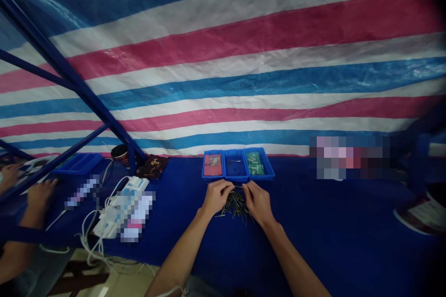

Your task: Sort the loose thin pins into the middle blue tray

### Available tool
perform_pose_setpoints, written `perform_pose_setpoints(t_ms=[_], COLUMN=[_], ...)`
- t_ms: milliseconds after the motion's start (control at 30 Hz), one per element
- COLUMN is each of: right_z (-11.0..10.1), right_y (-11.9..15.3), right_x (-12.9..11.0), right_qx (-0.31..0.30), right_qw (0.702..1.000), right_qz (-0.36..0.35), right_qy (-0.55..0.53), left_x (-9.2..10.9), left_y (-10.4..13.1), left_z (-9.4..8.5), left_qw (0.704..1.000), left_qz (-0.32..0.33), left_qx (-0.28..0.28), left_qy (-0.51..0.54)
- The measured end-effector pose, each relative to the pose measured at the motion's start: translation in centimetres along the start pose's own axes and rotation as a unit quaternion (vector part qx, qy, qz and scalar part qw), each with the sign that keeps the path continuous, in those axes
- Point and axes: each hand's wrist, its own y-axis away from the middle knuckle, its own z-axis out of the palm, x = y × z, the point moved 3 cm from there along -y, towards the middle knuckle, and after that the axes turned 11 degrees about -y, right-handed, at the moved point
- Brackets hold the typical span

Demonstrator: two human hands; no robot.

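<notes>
Both hands are over a loose pile of thin metal pieces [236, 205] on the blue table. My left hand [216, 196] is closed in a pinch at the pile's upper left. Across from it, my right hand [257, 198] pinches too. A thin, light piece seems to run between the two sets of fingertips, one end at each hand. Just beyond the hands stands a blue three-part tray [237, 178]. Its left part holds a pink item [213, 165], its middle part a few thin metal pieces [235, 165], and its right part green boards [254, 163].
White power strips [106, 223] with tangled cables lie at the left, near a dark brown packet [152, 167]. Another person's hand [41, 195] rests beside a blue tray [79, 163] at far left. A blue metal frame [83, 90] slants there. A round container [423, 213] stands far right.
</notes>
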Motion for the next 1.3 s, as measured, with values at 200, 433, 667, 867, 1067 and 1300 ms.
perform_pose_setpoints(t_ms=[200,433,667,867,1067,1300], right_z=[-1.3,-1.6,-2.6,-2.0,-2.2,-2.6], right_y=[-1.6,-3.5,-0.4,-0.2,-0.1,-0.3], right_x=[-1.0,-0.4,2.9,4.2,4.7,4.4], right_qx=[0.113,0.061,-0.042,-0.102,-0.125,-0.106], right_qw=[0.992,0.994,0.993,0.987,0.988,0.991], right_qz=[0.028,0.091,0.088,0.086,0.076,0.077], right_qy=[-0.051,-0.01,0.063,0.094,0.053,0.026], left_x=[-1.0,-1.0,-1.3,-1.2,-1.0,-0.9], left_y=[0.0,0.0,0.0,-0.1,-0.1,-0.1], left_z=[-0.5,-0.8,-0.8,-0.7,-0.6,-0.5], left_qw=[0.996,0.994,0.994,0.996,0.997,0.998], left_qz=[-0.061,-0.078,-0.083,-0.072,-0.063,-0.06], left_qx=[0.07,0.079,0.067,0.041,0.037,0.031], left_qy=[0.013,0.021,0.028,0.021,0.011,-0.002])
